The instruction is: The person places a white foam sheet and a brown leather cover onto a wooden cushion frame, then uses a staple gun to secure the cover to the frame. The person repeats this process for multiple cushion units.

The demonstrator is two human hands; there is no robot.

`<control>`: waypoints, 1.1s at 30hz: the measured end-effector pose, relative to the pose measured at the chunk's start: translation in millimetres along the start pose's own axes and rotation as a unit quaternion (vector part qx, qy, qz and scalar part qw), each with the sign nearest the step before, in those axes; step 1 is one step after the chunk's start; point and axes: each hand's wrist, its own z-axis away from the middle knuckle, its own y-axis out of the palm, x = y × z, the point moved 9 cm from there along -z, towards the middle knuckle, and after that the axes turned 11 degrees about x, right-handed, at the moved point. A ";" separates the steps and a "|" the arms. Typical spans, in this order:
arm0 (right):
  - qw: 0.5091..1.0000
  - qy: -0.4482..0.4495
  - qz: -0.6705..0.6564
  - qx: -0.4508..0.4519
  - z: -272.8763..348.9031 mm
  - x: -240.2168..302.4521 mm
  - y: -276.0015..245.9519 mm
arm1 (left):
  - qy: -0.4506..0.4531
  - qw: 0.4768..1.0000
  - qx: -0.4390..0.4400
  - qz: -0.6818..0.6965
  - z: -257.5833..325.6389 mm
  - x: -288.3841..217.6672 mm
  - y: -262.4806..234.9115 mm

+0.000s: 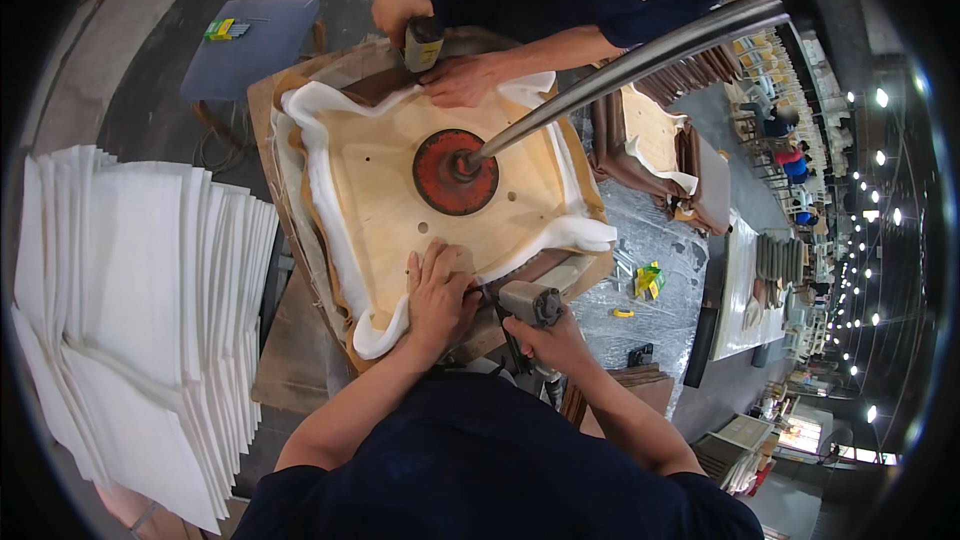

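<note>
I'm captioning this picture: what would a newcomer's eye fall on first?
Probably the red disc on the wooden panel near the centre, at the end of a slanting metal pole. Below it, the left hand lies on the panel and the right hand holds a grey tool. White sheets are stacked at the left.

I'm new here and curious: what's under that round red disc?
The red disc sits on a pale wooden panel, which shows all around it. The patch directly beneath is covered, so I can't tell whether anything else lies there.

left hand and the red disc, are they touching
Apart: the head view shows a strip of bare wood between the left hand and the red disc.
</note>
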 end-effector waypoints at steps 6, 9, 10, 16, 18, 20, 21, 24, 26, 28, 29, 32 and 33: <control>1.000 0.018 0.024 0.003 -6.8 -6.8 1.3 | -0.025 1.000 -0.008 0.015 -6.8 -5.4 -3.7; 0.999 0.019 0.037 0.007 -10.9 -6.5 1.8 | -0.031 0.999 -0.018 0.017 -8.0 -4.0 -3.1; 0.999 0.021 0.035 0.003 -11.6 -6.1 1.9 | -0.031 0.999 -0.018 0.018 -7.7 -4.0 -3.2; 0.999 0.008 0.046 0.001 -16.5 8.7 7.7 | -0.024 0.999 -0.031 0.020 -5.7 -5.6 -7.6; 0.999 0.010 0.048 -0.008 -18.6 8.3 9.4 | -0.017 0.999 -0.030 0.022 -5.8 -5.9 -7.9; 0.998 0.017 0.052 -0.011 -18.3 8.0 9.3 | -0.010 0.999 -0.021 0.022 -6.5 -7.6 -8.5; 0.998 0.018 0.056 -0.016 -17.6 8.7 7.8 | -0.005 0.999 -0.021 0.031 -7.1 -5.7 -8.9; 0.999 0.016 0.021 -0.018 -13.3 3.0 8.7 | 0.009 0.999 -0.012 0.053 -6.2 3.9 -13.7; 1.000 0.016 0.008 -0.019 -8.9 -6.7 5.5 | 0.017 0.998 0.004 0.063 -7.2 7.8 -15.6; 1.000 0.008 -0.002 -0.012 -7.4 -3.4 11.1 | 0.017 0.996 -0.004 0.082 -7.3 11.9 -15.6; 1.000 0.000 -0.006 -0.010 -6.7 -1.1 15.6 | 0.017 0.996 -0.009 0.091 -6.9 13.8 -16.0; 1.000 0.000 0.006 -0.001 -7.4 -1.5 19.5 | 0.020 0.995 -0.005 0.095 -4.5 15.5 -13.7; 1.000 0.004 0.015 0.006 -9.3 0.0 21.7 | 0.020 0.995 -0.007 0.096 -4.0 16.6 -13.4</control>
